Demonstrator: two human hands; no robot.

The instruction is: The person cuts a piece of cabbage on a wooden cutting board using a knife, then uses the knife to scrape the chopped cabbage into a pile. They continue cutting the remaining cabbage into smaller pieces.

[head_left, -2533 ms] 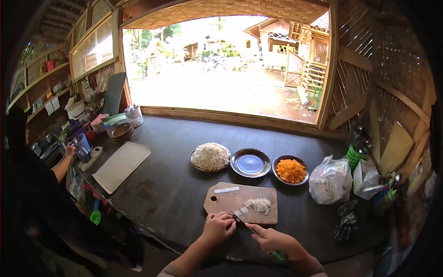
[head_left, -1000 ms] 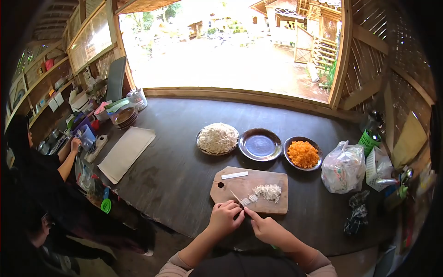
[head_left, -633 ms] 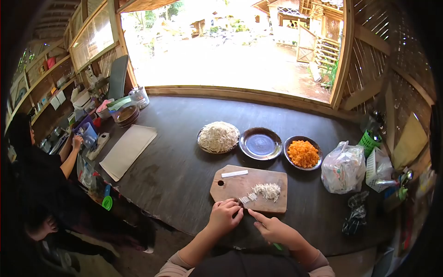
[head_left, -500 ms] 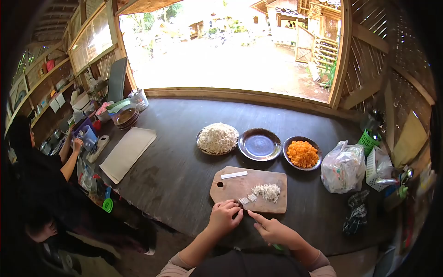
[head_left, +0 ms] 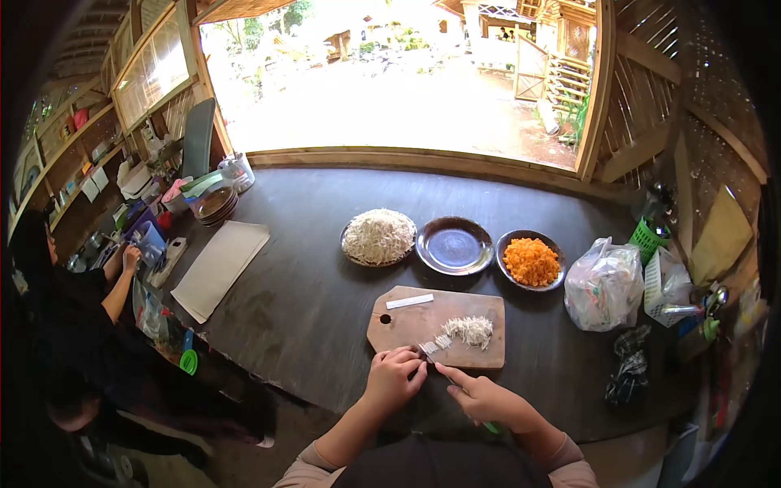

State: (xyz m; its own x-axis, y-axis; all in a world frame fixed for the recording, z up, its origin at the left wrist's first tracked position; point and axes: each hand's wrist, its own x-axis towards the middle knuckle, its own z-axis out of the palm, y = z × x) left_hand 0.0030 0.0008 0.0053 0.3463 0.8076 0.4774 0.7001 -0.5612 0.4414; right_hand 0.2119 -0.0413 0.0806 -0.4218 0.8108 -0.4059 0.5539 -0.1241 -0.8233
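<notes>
A wooden cutting board (head_left: 403, 327) lies before me. My left hand (head_left: 394, 381) rests at its near left edge, fingers curled and pressed down on something I cannot make out. In my right hand (head_left: 488, 398) is a knife (head_left: 491, 427) with a green handle; its blade tip reaches the board beside my left fingertips. Short white cut strips (head_left: 435, 345) lie just ahead of the blade, leading to a heap of white slivers (head_left: 472, 331). One longer white stick (head_left: 410, 302) lies toward the board's far side.
Behind the board stand a bowl of white shreds (head_left: 378, 236), a dark plate (head_left: 453, 246) and a bowl of orange shreds (head_left: 531, 262). A plastic bag (head_left: 604, 285) and dark cloth (head_left: 629, 366) lie right. Left are paper sheets (head_left: 220, 272) and another person (head_left: 65, 301).
The whole view has shifted slightly, so the table items sit a little higher in it. Both hands keep nearly the same place at the board's near edge.
</notes>
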